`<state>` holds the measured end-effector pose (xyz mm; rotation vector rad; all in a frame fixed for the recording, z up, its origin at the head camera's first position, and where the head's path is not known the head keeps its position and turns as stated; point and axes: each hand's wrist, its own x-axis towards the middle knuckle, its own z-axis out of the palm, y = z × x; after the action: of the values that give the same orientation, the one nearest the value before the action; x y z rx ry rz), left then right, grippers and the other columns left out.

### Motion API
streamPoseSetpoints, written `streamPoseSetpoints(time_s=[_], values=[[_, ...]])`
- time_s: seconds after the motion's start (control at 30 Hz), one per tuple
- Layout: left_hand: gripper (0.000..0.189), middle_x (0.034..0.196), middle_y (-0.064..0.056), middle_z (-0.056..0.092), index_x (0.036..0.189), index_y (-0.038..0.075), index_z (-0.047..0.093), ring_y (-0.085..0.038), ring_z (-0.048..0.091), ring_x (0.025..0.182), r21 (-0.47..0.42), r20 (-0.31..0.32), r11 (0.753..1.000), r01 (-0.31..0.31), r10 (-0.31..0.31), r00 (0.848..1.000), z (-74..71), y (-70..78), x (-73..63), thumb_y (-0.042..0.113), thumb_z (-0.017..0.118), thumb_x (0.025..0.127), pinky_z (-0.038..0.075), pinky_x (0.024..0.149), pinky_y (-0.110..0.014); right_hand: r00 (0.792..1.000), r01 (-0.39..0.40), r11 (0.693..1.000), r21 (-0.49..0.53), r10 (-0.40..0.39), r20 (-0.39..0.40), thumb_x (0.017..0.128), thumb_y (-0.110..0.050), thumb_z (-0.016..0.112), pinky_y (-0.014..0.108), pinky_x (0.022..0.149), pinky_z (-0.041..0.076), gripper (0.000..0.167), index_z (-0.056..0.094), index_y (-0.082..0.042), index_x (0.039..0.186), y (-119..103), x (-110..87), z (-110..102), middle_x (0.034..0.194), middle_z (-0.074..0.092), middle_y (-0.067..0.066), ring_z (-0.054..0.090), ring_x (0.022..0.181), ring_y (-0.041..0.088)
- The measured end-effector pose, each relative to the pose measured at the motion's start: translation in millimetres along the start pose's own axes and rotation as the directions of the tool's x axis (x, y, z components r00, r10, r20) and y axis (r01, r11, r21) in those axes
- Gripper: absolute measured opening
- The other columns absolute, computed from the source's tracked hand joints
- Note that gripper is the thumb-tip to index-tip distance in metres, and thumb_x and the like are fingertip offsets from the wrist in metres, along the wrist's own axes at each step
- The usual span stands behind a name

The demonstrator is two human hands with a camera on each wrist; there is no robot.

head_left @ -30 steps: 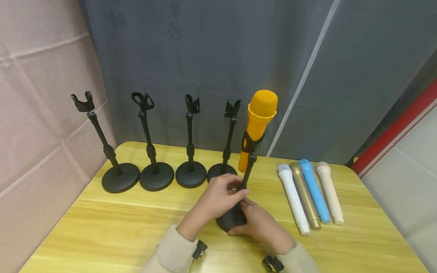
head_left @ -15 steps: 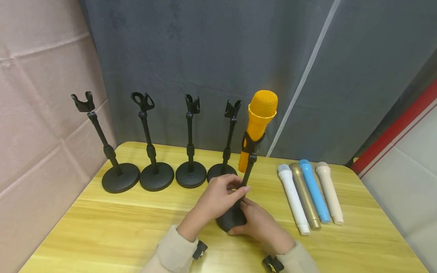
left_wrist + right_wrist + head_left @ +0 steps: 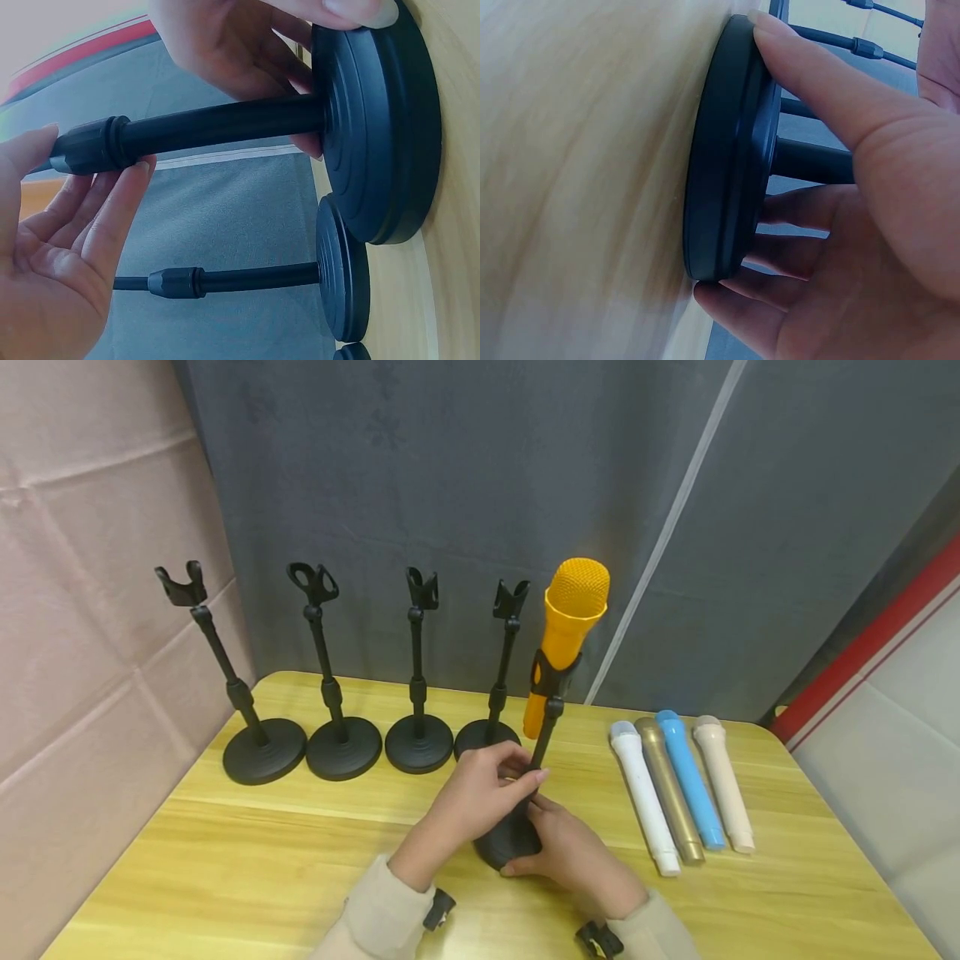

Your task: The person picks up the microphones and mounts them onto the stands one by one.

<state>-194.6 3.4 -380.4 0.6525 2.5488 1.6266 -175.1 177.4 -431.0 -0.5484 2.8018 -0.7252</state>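
Black stand [image 3: 543, 745] is being gripped by both hands. Left hand [image 3: 476, 792] is gripping the collar [image 3: 94, 146] midway up its pole, thumb on one side, fingers on the other. Right hand [image 3: 576, 850] is gripping the round base [image 3: 507, 839], thumb pressing the near rim, fingers reaching along the opposite edge. Base is sitting down at table level; can't tell if it's fully touching the wood.

Yellow mic [image 3: 570, 622] is resting in the clip [image 3: 552, 677] on top of that pole, head up, leaning right in the head view.

Further out: four more stands are lining the back left, bases just beside each other. Fourth stand [image 3: 497, 700] is standing nearest, base partly hiding behind the left hand; then third stand [image 3: 418, 739], second stand [image 3: 342, 747], first stand [image 3: 262, 752] at the far left.

Right side: four mics are lying side by side, heads pointing back: white mic [image 3: 647, 802], gold mic [image 3: 672, 793], blue mic [image 3: 692, 783], beige mic [image 3: 725, 785].

Wood table [image 3: 285, 877] is carrying everything. Grey curtain [image 3: 450, 468] is hanging behind, pink cloth [image 3: 90, 593] covering the left, red strip [image 3: 862, 664] running along the right. Beige sleeves [image 3: 386, 906] are covering the forearms.
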Motion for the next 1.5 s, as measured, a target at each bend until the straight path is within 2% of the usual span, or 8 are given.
streamPoseSetpoints(time_s=[0.13, 0.33, 0.43, 0.83, 1.0, 1.17, 1.43, 1.5], values=[[0.034, 0.11, 0.002, 0.075, 0.113, 0.018, 0.071, -0.011, 0.073, 0.1, 0.036, -0.007, 0.999, -0.022, 0.023, 1.0, -0.1, -0.6, 0.4, 0.047, 0.067, 0.096, 0.06, 0.087, -0.027, 1.0, -0.002, 1.0, -0.007, 0.002, 0.003, 0.072, -0.045, 0.09, 0.051, 0.105, 0.051, 0.099, 0.048, 0.003, 0.147, 0.3, 0.0, 0.2, 0.153, 0.048, 0.019, 0.058, 0.13, 0.035], [0.032, 0.113, 0.0, 0.077, 0.118, 0.016, 0.076, -0.013, 0.073, 0.101, 0.045, -0.013, 0.991, -0.128, 0.128, 0.992, -1.4, 0.0, -0.2, 0.039, 0.065, 0.099, 0.061, 0.087, -0.028, 1.0, -0.018, 1.0, -0.008, 0.018, 0.008, 0.072, -0.046, 0.09, 0.051, 0.106, 0.05, 0.102, 0.045, 0.004, 0.149, 0.6, 0.5, 0.4, 0.154, 0.047, 0.019, 0.058, 0.132, 0.035], [0.031, 0.114, -0.001, 0.077, 0.119, 0.015, 0.077, -0.014, 0.073, 0.104, 0.036, -0.01, 0.988, -0.153, 0.154, 0.988, -2.1, 0.8, -1.0, 0.036, 0.065, 0.099, 0.061, 0.088, -0.028, 1.0, -0.019, 1.0, -0.009, 0.02, 0.007, 0.071, -0.046, 0.09, 0.051, 0.106, 0.05, 0.103, 0.045, 0.003, 0.149, 0.9, 0.7, 0.7, 0.154, 0.047, 0.019, 0.058, 0.132, 0.035], [0.035, 0.119, -0.003, 0.075, 0.122, 0.013, 0.074, -0.017, 0.073, 0.106, 0.064, 0.021, 0.989, -0.134, 0.133, 0.991, -1.1, 0.3, -1.5, 0.038, 0.061, 0.101, 0.061, 0.089, -0.031, 1.0, -0.001, 1.0, -0.006, 0.001, 0.001, 0.072, -0.046, 0.09, 0.051, 0.105, 0.051, 0.101, 0.046, 0.002, 0.149, 2.0, -0.1, 1.2, 0.152, 0.049, 0.018, 0.059, 0.13, 0.033], [0.044, 0.127, -0.003, 0.072, 0.131, 0.015, 0.069, -0.017, 0.072, 0.11, 0.045, 0.01, 0.994, -0.104, 0.104, 0.995, -0.4, 0.0, -2.0, 0.046, 0.059, 0.101, 0.06, 0.093, -0.032, 1.0, 0.01, 1.0, -0.018, -0.01, -0.001, 0.072, -0.048, 0.089, 0.051, 0.105, 0.051, 0.103, 0.044, 0.003, 0.15, 2.5, -0.3, 1.7, 0.154, 0.048, 0.018, 0.058, 0.131, 0.034], [0.044, 0.128, -0.001, 0.072, 0.13, 0.015, 0.07, -0.013, 0.069, 0.116, 0.056, -0.001, 0.99, -0.133, 0.133, 0.991, -0.9, -0.6, -1.9, 0.046, 0.056, 0.102, 0.059, 0.096, -0.031, 1.0, 0.016, 1.0, -0.023, -0.016, -0.003, 0.072, -0.048, 0.089, 0.05, 0.107, 0.05, 0.104, 0.043, 0.002, 0.151, 3.6, 0.6, 2.0, 0.155, 0.047, 0.018, 0.057, 0.133, 0.034], [0.029, 0.107, 0.004, 0.077, 0.114, 0.018, 0.078, -0.008, 0.072, 0.1, 0.109, 0.007, 0.976, -0.189, 0.189, 0.982, -3.2, 0.1, -0.6, 0.037, 0.059, 0.103, 0.059, 0.088, -0.024, 1.0, 0.012, 0.999, -0.035, -0.012, -0.001, 0.072, -0.048, 0.089, 0.05, 0.107, 0.05, 0.104, 0.043, 0.002, 0.151, 3.7, 1.5, 2.3, 0.155, 0.046, 0.019, 0.057, 0.132, 0.033], [0.028, 0.108, 0.004, 0.077, 0.114, 0.018, 0.078, -0.009, 0.073, 0.099, 0.112, 0.012, 0.976, -0.186, 0.186, 0.983, -3.4, 0.3, -0.7, 0.035, 0.06, 0.103, 0.059, 0.086, -0.023, 1.0, 0.01, 0.999, -0.034, -0.01, 0.002, 0.073, -0.049, 0.089, 0.05, 0.106, 0.051, 0.104, 0.043, 0.002, 0.151, 3.3, 1.2, 2.0, 0.155, 0.046, 0.019, 0.058, 0.132, 0.033]])
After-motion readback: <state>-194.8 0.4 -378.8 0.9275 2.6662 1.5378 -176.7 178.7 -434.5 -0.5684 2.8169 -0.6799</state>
